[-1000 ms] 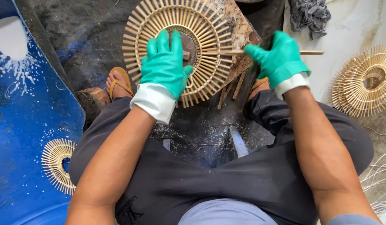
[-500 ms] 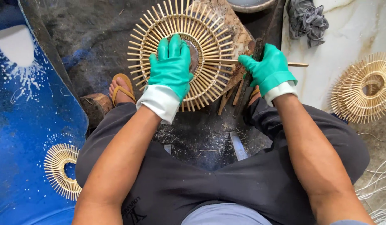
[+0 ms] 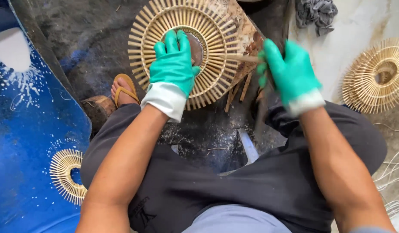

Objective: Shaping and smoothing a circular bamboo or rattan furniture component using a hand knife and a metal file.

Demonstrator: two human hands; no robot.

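Note:
A round sunburst frame of bamboo sticks (image 3: 216,39) lies on a wooden block (image 3: 247,30) in front of my knees. My left hand (image 3: 175,64), in a green glove with a white cuff, presses flat on the frame's near side, fingers spread over its centre ring. My right hand (image 3: 290,71), gloved the same way and blurred, is closed on a thin bamboo stick (image 3: 236,57) that points left into the frame's right edge.
A stack of finished bamboo frames (image 3: 376,75) sits on the pale floor at right. Another small frame (image 3: 68,174) lies on the blue sheet (image 3: 27,129) at left. My sandalled foot (image 3: 124,90) rests by a wood stump. A grey rag (image 3: 318,13) lies top right.
My right hand has slid left with the stick, bringing its tip further into the frame's edge. My left hand stays pressed on the frame.

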